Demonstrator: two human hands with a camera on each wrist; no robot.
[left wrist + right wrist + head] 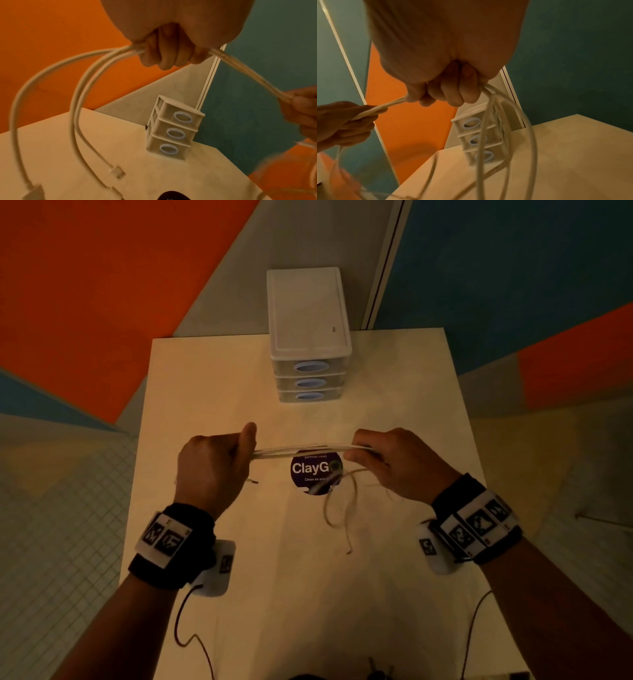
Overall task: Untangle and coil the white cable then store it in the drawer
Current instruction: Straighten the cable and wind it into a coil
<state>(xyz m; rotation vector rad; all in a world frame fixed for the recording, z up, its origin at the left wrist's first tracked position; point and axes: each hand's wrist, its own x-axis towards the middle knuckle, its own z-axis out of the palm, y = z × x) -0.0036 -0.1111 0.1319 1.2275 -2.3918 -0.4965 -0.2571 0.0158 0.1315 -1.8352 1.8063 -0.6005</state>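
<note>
Both hands hold the white cable [305, 449] above the pale table [212, 378], several strands stretched taut between them. The left hand [214, 463] has its fingers [164, 54] clenched round the bundle, and two plug ends [117, 173] dangle below it. The right hand [394, 465] grips the other end, loose loops hanging beneath. The three-drawer unit [310, 337] stands at the table's far edge, drawers closed.
</note>
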